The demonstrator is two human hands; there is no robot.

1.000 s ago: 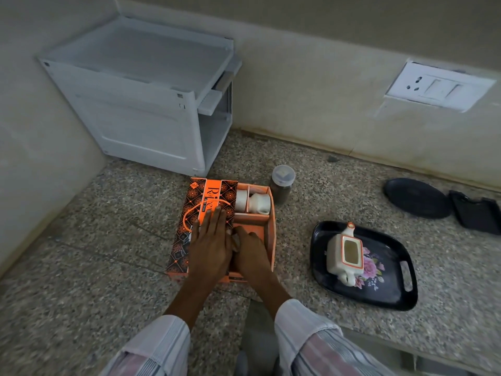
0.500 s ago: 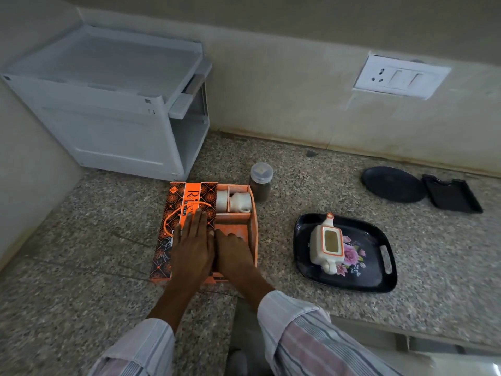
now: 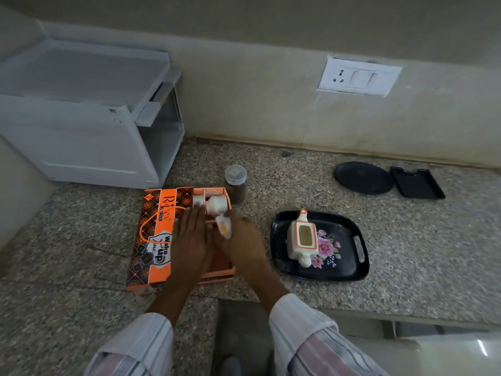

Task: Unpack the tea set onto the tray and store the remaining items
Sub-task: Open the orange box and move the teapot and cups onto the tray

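An orange and black tea set box (image 3: pixel 156 234) lies open on the granite counter. White cups (image 3: pixel 217 204) sit in its far compartment. My left hand (image 3: pixel 189 240) lies flat on the box, fingers spread. My right hand (image 3: pixel 241 240) holds a small white piece with an orange patch, the teapot lid (image 3: pixel 224 226), just above the box's right side. To the right, a black floral tray (image 3: pixel 349 270) carries the white teapot (image 3: pixel 302 238) with an orange-rimmed opening and no lid.
A lidded jar (image 3: pixel 235 184) with dark contents stands just behind the box. A white plastic shelf unit (image 3: pixel 89 115) fills the back left corner. A black round plate (image 3: pixel 363 177) and a small black tray (image 3: pixel 416 183) lie at the back right. The counter's front edge runs below the tray.
My right hand has lifted a small white and orange piece out of the box and moved slightly right. The left hand stays on the box.
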